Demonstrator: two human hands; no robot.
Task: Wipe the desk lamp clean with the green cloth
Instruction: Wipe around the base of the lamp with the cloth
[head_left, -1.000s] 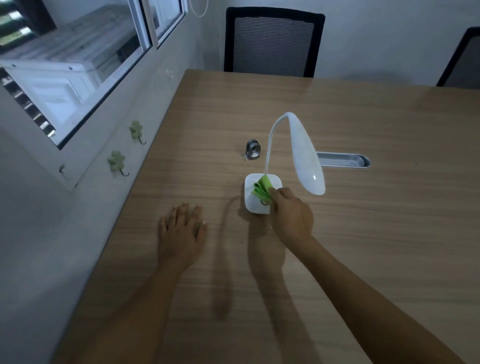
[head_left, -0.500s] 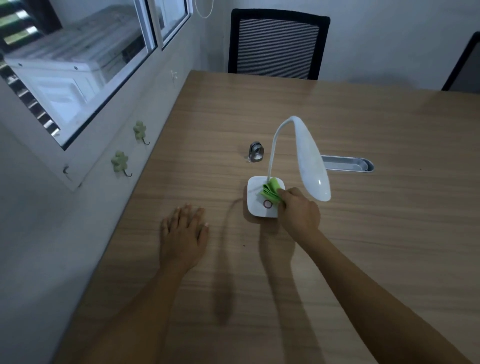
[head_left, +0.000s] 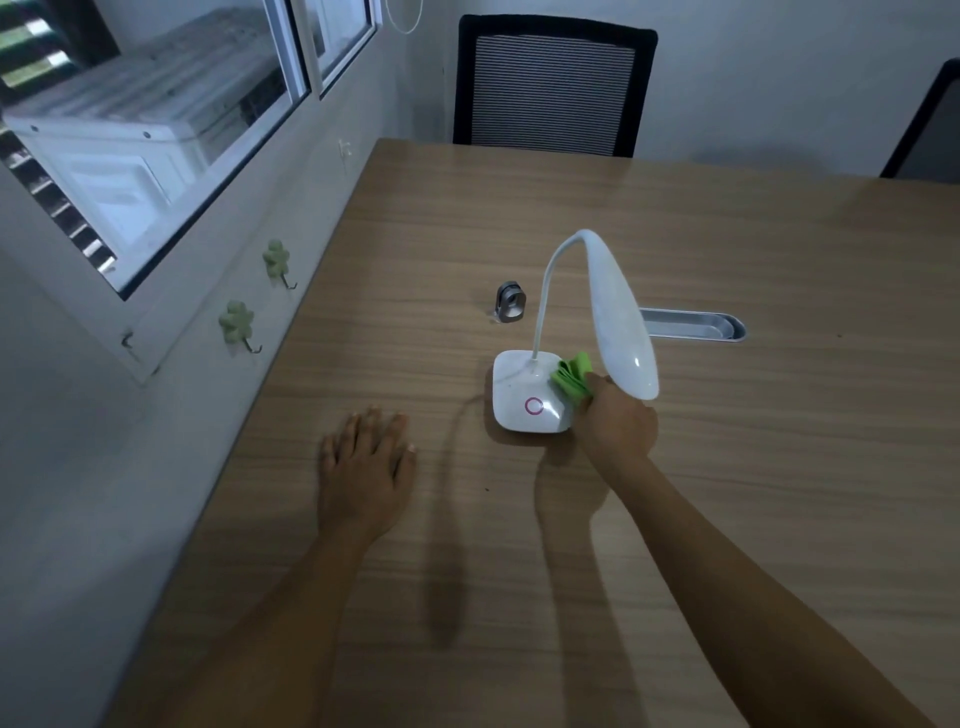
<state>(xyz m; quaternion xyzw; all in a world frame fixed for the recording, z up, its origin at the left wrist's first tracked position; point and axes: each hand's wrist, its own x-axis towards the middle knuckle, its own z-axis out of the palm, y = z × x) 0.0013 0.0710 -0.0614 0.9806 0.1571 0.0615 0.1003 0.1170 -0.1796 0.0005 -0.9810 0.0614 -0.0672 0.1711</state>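
Right hand (head_left: 615, 421) pinches the bunched green cloth (head_left: 571, 378) against the white desk lamp's square base (head_left: 522, 395), beneath the lamp's head; left hand (head_left: 366, 467) lies flat, empty, beside the base. Best steady that base while wiping.

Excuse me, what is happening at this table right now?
A person is cleaning a white desk lamp on a wooden table. The right hand holds a bunched green cloth and presses it on the right side of the lamp's square base, under the bent lamp head. The left hand lies flat and open on the table, left of the lamp and not touching it. The pink ring button on the base is uncovered.
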